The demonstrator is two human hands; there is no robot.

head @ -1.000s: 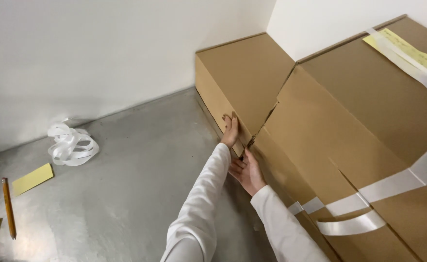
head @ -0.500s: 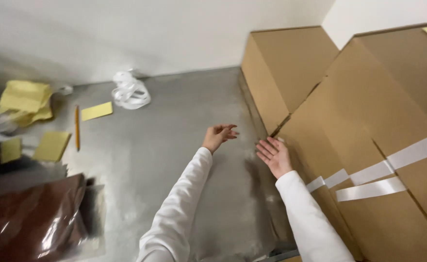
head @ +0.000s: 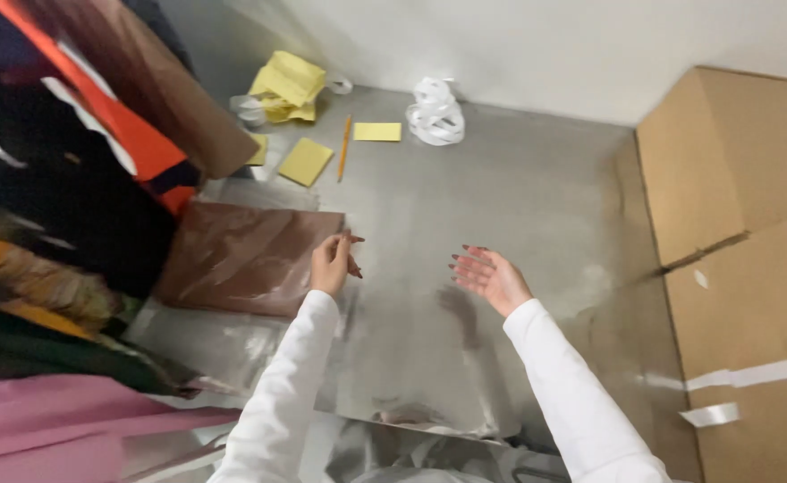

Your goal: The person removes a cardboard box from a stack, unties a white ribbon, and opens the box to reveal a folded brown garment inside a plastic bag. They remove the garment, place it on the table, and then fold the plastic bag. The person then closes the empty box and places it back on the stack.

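Brown and glossy, a flat plastic-wrapped packet [head: 249, 258] lies on the grey floor [head: 501, 197], and the left hand [head: 331, 262] rests at its right edge, fingers curled loosely around the corner without clearly clamping it. To the right of it, well apart from the packet, the right hand [head: 492, 277] hovers open above the floor, palm turned up and fingers spread, holding nothing. Both arms wear white sleeves. Beyond the hands, near the wall, lie a pencil [head: 344, 148], two yellow paper sheets [head: 305, 161], a crumpled yellow heap [head: 288, 85] and a tangle of white strapping [head: 435, 114]. Far to the right of the right hand stand cardboard boxes [head: 733, 161], the nearer one banded with white tape [head: 751, 374]. Left of the left hand hang blurred garments in orange, black and pink [head: 63, 179].
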